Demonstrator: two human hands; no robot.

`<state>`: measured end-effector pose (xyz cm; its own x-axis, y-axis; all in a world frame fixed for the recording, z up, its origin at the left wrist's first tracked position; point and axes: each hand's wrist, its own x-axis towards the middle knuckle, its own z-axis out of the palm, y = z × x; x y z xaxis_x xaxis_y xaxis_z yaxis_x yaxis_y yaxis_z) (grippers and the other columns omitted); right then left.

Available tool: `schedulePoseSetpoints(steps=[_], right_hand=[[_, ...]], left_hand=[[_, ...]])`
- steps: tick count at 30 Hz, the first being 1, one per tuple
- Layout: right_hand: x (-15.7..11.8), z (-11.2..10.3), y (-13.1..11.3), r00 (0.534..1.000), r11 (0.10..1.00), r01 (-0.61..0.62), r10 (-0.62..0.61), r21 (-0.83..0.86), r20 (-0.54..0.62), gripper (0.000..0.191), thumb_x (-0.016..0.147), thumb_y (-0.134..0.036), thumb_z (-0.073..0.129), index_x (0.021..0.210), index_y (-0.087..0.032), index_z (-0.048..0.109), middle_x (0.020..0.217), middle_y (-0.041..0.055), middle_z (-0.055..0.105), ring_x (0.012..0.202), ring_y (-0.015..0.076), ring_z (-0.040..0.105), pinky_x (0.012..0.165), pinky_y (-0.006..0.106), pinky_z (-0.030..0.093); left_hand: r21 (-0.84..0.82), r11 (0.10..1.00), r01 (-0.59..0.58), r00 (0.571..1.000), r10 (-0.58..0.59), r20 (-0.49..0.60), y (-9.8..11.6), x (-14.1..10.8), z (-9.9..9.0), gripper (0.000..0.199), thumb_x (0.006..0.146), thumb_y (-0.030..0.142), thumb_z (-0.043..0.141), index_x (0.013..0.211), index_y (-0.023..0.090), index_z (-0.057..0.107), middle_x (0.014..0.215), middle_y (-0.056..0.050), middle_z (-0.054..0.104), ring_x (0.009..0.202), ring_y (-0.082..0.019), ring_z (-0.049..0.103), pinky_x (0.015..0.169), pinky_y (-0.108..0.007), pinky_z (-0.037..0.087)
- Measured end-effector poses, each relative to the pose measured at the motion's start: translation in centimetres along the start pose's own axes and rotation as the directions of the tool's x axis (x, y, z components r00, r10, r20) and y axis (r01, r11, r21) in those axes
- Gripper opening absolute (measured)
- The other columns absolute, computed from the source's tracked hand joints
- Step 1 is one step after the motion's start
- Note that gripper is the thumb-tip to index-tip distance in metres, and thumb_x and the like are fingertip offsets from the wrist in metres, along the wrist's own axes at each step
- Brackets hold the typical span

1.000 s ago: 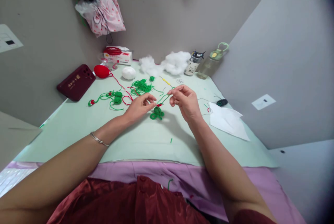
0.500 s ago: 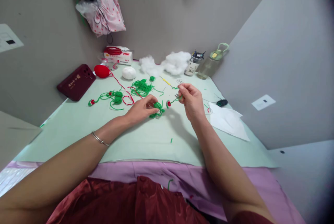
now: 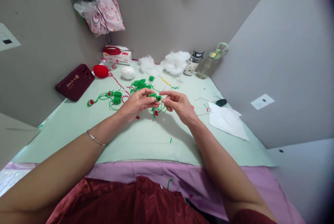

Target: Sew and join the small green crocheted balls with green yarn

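Above the middle of the table, my left hand (image 3: 139, 103) holds a small green crocheted piece (image 3: 158, 97) between thumb and fingers. My right hand (image 3: 177, 105) is at the right side of that piece, thumb and index fingertip close together; whatever lies between them is too small to make out. Below the hands hangs a red and white crocheted tip (image 3: 156, 113) with green yarn strands around it. Another bit of red shows under my left hand. To the left lies a similar green crocheted piece (image 3: 117, 97) with red-and-white ends.
Behind my hands lie a green yarn tangle (image 3: 141, 84), a yellow-handled crochet hook (image 3: 165, 81) and white stuffing (image 3: 176, 63). A red yarn ball (image 3: 100, 71) and a phone (image 3: 74, 82) are left; a bottle (image 3: 208, 64), a cup of tools (image 3: 191, 66) and white paper (image 3: 227, 121) are right.
My left hand has lifted the green crocheted piece off the table. My right hand has moved left and down to meet it, and the red-and-white tip has shifted left.
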<state>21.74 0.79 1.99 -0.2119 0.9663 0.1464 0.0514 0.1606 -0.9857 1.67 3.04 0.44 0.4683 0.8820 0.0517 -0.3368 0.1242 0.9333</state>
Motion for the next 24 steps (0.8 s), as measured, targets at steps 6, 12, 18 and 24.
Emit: schedulePoseSetpoints(steps=[6, 12, 18, 24], right_hand=[[0.1, -0.3, 0.3, 0.999, 0.999, -0.036, 0.037, -0.012, 0.013, 0.032, 0.075, -0.043, 0.08, 0.092, -0.016, 0.073, 0.06, -0.0056, 0.053, 0.052, 0.0067, 0.044, 0.051, 0.022, 0.036], [0.1, 0.1, 0.3, 0.981, 0.989, -0.144, 0.141, 0.014, 0.132, 0.041, 0.07, -0.042, 0.083, 0.101, -0.017, 0.073, 0.064, -0.005, 0.058, 0.052, 0.0066, 0.048, 0.049, 0.021, 0.04], [0.2, -0.1, 0.6, 0.981, 0.985, -0.162, 0.153, 0.064, 0.118, 0.029, 0.07, -0.04, 0.083, 0.08, -0.015, 0.071, 0.062, -0.0047, 0.058, 0.051, 0.0044, 0.046, 0.049, 0.019, 0.036], [0.2, -0.8, -0.1, 0.996, 0.994, -0.094, 0.094, 0.061, 0.009, 0.024, 0.073, -0.037, 0.08, 0.081, -0.016, 0.071, 0.061, -0.0042, 0.057, 0.05, 0.0057, 0.043, 0.048, 0.021, 0.035]], left_hand=[[-0.084, 0.996, 0.031, 1.0, -0.03, 0.007, 0.5, 0.0, 0.0, 0.024, 0.081, 0.021, 0.074, 0.099, 0.017, 0.059, 0.085, -0.001, 0.072, 0.085, -0.016, 0.073, 0.094, -0.034, 0.056], [-0.154, 0.988, 0.032, 0.999, -0.034, -0.009, 0.9, -0.1, 0.2, 0.018, 0.081, 0.018, 0.069, 0.095, 0.016, 0.058, 0.088, -0.002, 0.072, 0.083, -0.016, 0.074, 0.094, -0.034, 0.056], [-0.159, 0.986, 0.041, 0.998, -0.047, -0.034, 1.1, -0.1, 0.2, 0.018, 0.078, 0.018, 0.071, 0.09, 0.017, 0.057, 0.082, 0.002, 0.068, 0.079, -0.014, 0.072, 0.088, -0.033, 0.058], [-0.114, 0.992, 0.057, 0.997, -0.063, -0.044, 1.3, -0.1, -0.1, 0.029, 0.072, 0.01, 0.069, 0.1, 0.018, 0.064, 0.085, 0.002, 0.066, 0.082, -0.013, 0.067, 0.084, -0.032, 0.058]])
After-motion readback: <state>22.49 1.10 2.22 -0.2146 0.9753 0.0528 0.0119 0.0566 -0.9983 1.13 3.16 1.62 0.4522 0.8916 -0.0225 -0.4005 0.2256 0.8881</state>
